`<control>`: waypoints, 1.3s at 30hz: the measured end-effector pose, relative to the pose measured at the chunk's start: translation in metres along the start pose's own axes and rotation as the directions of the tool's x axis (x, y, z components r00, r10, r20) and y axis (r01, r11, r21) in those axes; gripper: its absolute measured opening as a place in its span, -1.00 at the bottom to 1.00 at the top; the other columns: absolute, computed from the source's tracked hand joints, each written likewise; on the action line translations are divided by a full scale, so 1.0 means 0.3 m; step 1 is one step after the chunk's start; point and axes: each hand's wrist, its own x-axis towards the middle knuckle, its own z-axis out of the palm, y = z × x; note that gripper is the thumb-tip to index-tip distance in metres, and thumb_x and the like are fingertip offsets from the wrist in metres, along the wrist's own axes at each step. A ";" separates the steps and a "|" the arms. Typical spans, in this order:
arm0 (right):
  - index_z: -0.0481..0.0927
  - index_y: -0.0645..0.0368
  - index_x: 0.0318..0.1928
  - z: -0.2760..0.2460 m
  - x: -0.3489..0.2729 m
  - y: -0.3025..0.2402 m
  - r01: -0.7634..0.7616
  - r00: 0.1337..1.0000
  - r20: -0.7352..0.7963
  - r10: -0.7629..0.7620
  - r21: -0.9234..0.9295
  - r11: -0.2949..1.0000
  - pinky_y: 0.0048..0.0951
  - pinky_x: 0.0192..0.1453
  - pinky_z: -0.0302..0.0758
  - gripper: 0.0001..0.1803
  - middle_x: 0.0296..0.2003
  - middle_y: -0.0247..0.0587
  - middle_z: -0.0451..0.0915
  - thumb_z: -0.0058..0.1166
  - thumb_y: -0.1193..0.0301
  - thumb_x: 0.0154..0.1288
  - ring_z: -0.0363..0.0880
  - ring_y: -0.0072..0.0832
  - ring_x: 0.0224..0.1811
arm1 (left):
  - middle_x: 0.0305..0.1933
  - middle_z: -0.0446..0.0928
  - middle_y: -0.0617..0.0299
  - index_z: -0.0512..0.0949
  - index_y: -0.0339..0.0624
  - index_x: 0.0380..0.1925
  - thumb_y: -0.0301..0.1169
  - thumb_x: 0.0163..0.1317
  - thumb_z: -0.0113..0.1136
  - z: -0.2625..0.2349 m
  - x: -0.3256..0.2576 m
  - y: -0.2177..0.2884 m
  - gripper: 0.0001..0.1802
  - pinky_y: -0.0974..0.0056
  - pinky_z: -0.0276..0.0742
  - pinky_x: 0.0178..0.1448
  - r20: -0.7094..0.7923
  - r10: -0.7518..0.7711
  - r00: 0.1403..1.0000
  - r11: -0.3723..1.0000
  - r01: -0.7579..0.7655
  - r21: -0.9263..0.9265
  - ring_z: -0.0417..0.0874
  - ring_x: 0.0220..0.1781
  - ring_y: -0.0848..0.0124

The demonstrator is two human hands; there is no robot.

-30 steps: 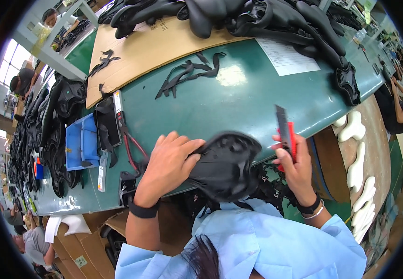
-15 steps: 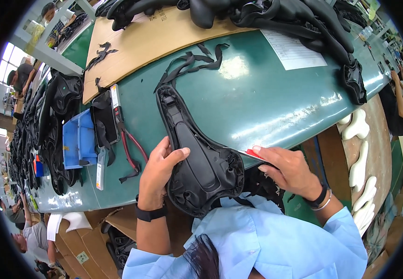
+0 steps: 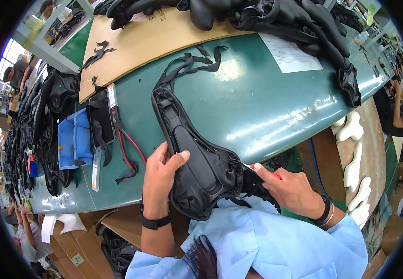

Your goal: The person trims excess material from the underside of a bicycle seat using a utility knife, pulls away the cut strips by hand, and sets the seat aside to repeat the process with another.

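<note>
A black bicycle saddle (image 3: 201,160) is held underside up, its narrow nose pointing away and its wide end near my chest. My left hand (image 3: 162,174) grips its left side, thumb lying on the underside and fingers around the edge. In my right hand (image 3: 292,190) is a red-handled knife (image 3: 256,167), its thin blade pointing left. The tip meets the right edge of the wide end, where the cover is gathered. Trimmed black strips (image 3: 190,60) lie on the table just beyond the nose.
On the green table (image 3: 257,102) are red-handled pliers (image 3: 129,144), a blue bin (image 3: 76,142) and a black tray (image 3: 101,116). Cardboard (image 3: 136,51), a paper sheet (image 3: 292,53) and heaped black covers (image 3: 294,23) lie farther back. White saddle-shaped pieces (image 3: 352,165) rest at right.
My right hand has moved slightly right and toward me, and the knife now reaches the saddle's wide end instead of farther up its right edge. My left hand keeps its grip.
</note>
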 end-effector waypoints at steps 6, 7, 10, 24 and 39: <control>0.37 0.15 0.32 0.032 0.199 -0.074 0.286 0.840 -0.532 -0.106 0.269 0.920 -0.31 -0.22 0.61 -0.35 -0.13 -0.09 0.65 0.19 0.57 0.19 0.64 -0.19 -0.30 | -0.15 0.56 0.20 0.49 -0.42 -0.05 -0.43 0.19 0.21 0.047 -0.078 -0.030 -0.65 0.43 0.46 -0.01 -0.093 0.073 0.993 0.989 -0.084 -0.121 0.53 -0.16 0.54; 0.37 0.15 0.32 0.037 0.224 -0.092 0.286 0.837 -0.537 -0.106 0.265 0.921 -0.31 -0.22 0.61 -0.35 -0.13 -0.09 0.65 0.19 0.57 0.19 0.64 -0.19 -0.30 | -0.15 0.56 0.20 0.49 -0.42 -0.06 -0.44 0.19 0.21 0.054 -0.088 -0.032 -0.65 0.42 0.46 0.00 -0.118 0.088 0.989 0.990 -0.100 -0.097 0.53 -0.16 0.54; 0.37 0.15 0.32 0.051 0.281 -0.075 0.123 0.966 -0.247 -0.077 0.180 0.976 -0.32 -0.16 0.61 -0.35 0.00 -0.04 0.63 0.16 0.58 0.17 0.66 -0.16 -0.20 | -0.12 0.55 0.17 0.46 -0.42 -0.02 -0.46 0.19 0.23 0.050 -0.089 -0.083 -0.62 0.40 0.45 0.02 -0.148 0.089 0.985 0.986 -0.108 -0.128 0.52 -0.12 0.51; 0.38 0.10 0.28 -0.016 0.282 0.043 0.300 0.896 -0.440 -0.053 0.516 0.803 -0.30 -0.25 0.54 -0.41 -0.28 -0.05 0.65 0.20 0.39 0.24 0.62 -0.07 -0.31 | -0.46 0.50 0.19 0.57 -0.22 -0.47 -0.31 0.11 0.32 0.202 0.092 -0.042 -0.79 0.15 0.30 -0.17 0.412 0.557 0.722 0.295 -0.635 0.714 0.42 -0.32 0.20; 0.34 -0.20 0.39 -0.074 0.028 0.008 -0.020 1.000 -0.010 0.019 -0.093 0.995 -0.30 -0.64 0.29 -0.26 -0.62 -0.33 0.36 0.28 0.33 0.17 0.42 -0.36 -0.68 | -0.68 0.38 0.33 0.49 -0.22 -0.72 -0.38 0.09 0.33 0.144 0.105 0.011 -0.70 0.30 0.23 -0.18 0.315 0.306 0.898 0.838 -0.411 0.358 0.36 -0.42 0.44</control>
